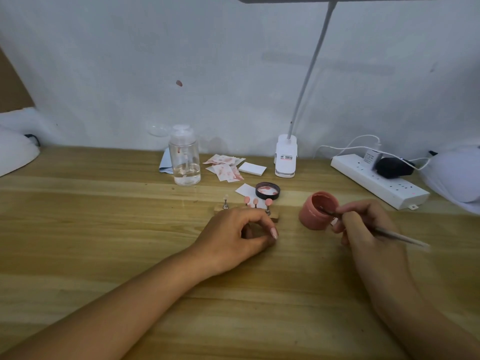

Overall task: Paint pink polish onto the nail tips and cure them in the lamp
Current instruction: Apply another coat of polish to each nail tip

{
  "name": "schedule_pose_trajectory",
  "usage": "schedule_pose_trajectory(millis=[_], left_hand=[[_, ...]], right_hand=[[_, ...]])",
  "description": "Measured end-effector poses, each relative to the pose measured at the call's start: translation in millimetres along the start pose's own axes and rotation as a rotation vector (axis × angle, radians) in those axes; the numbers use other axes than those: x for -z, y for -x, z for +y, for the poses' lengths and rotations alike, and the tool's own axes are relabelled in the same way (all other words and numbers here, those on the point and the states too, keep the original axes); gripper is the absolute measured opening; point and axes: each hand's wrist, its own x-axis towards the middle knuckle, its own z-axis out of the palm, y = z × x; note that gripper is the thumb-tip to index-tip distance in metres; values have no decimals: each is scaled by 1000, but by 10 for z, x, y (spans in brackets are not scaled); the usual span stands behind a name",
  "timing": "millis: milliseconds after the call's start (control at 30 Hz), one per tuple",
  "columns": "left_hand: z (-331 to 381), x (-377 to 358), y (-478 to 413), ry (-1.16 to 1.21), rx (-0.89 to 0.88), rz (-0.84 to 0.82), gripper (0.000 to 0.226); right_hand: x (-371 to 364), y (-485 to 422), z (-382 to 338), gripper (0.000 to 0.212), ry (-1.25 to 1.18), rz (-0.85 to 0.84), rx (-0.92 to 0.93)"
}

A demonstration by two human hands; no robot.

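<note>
Wooden desk (104, 229) against white wall; right hand (363, 229) pinches brush (397, 236), bristles inside open pink polish jar (311, 216), so loading step. Left hand (233, 240) curled at wooden stand (275, 216), can't tell if gripping it. Three nail tips (255, 201) already pink, one clear tip (226, 197) at stand's left end; next probably needs brush carried there drip-free

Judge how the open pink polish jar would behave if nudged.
Pink polish jar looks small, so probably light and easily shoved. It sits tilted with its lid off, so likely to tip and spill. Round sides: it may roll.
</note>
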Motion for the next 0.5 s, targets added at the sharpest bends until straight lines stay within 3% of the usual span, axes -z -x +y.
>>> schedule_pose_trajectory(millis=[267,500], left_hand=[[-12,-13,-1,7,-3,0,17],[-26,-3,-6,29,8,-9,15]], right_hand=[[-35,-14,45,12,16,9,-14],[-19,38,-23,17,-65,-7,88]])
